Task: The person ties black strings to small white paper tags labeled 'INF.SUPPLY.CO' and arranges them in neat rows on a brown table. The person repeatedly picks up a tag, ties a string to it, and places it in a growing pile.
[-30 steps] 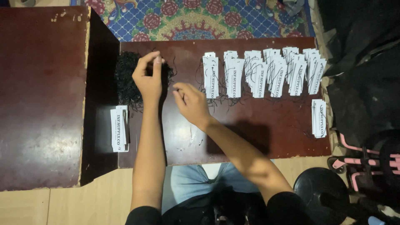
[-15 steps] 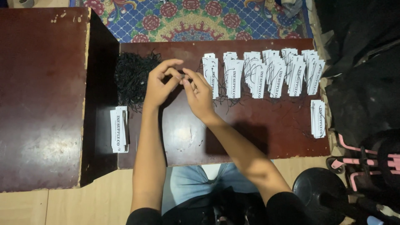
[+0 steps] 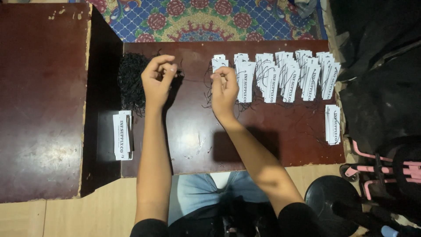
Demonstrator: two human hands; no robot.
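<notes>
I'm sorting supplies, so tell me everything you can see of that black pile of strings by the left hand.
The tangled black pile of thin strings lies on the dark reddish-brown wooden table, near its far left corner. It looks like loose cord, heaped flat, strands straggling out. The left hand hovers at its right edge; contact is unclear. A white paper tag stack lies nearer the person.

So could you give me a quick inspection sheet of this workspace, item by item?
Surface: dark red low table, scuffed.
Job's things: black strings piled at left; white tags in rows at right.
Clutter: tag stacks at the left edge and right edge.
Grips: left hand pinched by the strings; right hand at the first tag.
Cables: nothing seen.
Surroundings: patterned rug, dark cabinet, black bags.
</notes>
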